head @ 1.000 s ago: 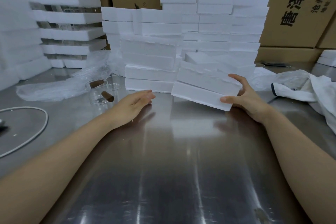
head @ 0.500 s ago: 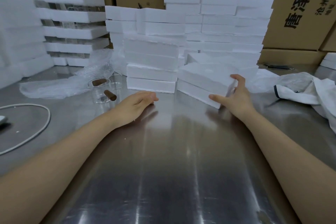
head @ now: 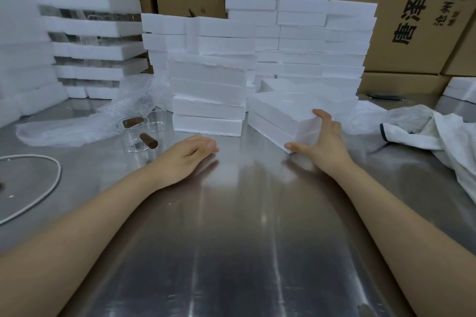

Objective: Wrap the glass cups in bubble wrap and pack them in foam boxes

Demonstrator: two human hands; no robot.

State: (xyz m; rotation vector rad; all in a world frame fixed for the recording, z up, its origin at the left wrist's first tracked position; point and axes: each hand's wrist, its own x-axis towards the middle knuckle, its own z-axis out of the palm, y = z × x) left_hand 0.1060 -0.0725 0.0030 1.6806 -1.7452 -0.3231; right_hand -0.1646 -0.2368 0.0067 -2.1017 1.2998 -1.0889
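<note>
Shiny steel desk (head: pixel 231 252) runs between the forearms. Left hand (head: pixel 185 159) lies relaxed on it, holding nothing; right hand (head: pixel 322 147) grips the near corner of a foam box (head: pixel 278 110). Cups (head: pixel 134 136) stand left, by bubble wrap (head: pixel 77 128). Behind the foam stacks (head: pixel 208 100), cartons (head: pixel 412 8) read "唐泽" and "AH".

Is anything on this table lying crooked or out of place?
Yes. The foam box that the right hand grips sits turned, a corner toward the person, while the foam stack beside it stands square.
</note>
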